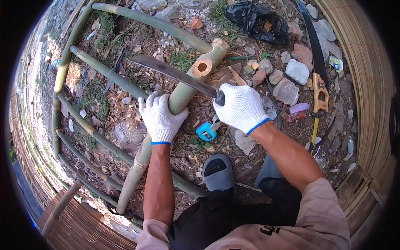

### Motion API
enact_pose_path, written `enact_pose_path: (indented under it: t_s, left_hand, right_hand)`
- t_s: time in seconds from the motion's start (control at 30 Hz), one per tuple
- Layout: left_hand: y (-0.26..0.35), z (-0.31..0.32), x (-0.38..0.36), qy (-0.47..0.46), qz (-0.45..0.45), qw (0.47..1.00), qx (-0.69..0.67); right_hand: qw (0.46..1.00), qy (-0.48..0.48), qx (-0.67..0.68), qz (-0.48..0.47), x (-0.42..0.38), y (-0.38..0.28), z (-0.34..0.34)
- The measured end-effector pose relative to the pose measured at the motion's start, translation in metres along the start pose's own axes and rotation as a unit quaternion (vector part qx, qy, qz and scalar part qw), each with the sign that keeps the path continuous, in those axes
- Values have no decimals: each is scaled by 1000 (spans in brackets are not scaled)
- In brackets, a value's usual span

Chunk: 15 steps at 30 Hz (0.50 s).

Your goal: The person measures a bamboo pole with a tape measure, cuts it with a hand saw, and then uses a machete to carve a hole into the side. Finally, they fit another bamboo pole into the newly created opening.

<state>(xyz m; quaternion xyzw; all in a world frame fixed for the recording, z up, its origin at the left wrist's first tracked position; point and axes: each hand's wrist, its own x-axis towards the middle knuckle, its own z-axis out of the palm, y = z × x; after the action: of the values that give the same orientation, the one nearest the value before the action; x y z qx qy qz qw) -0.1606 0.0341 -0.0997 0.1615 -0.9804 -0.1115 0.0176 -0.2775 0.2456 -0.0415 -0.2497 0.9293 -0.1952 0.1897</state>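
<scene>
White knit gloves with blue cuffs cover both hands. My left hand [161,118] is wrapped round a thick green bamboo pole [183,96], below a round hole [202,67] cut near the pole's upper end. In my right hand [241,106] is the dark handle of a long machete [175,75]. Its blade points up and left and crosses over the pole just below the hole. Thinner bamboo rails [110,75] run from the frame on the left toward the thick pole. On the ground between my hands and feet lies a blue tape measure [206,131].
A handsaw [320,89] with a wooden handle lies at the right beside rocks [297,71]. At the top is a black plastic bag [258,23]. Wood chips and stones cover the ground. Woven bamboo panels [362,54] edge the right side. My grey slipper [219,175] is below the tape measure.
</scene>
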Motion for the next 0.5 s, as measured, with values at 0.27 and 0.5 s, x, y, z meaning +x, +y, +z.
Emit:
enact_pose_path:
  t_s: [0.27, 0.5]
  left_hand:
    - [0, -2, 1, -3, 3, 1000, 9]
    - [4, -5, 1, -8, -1, 1000, 8]
  right_hand:
    - [997, -57, 12, 57, 26, 19, 11]
    - [984, -152, -12, 94, 33, 44, 27]
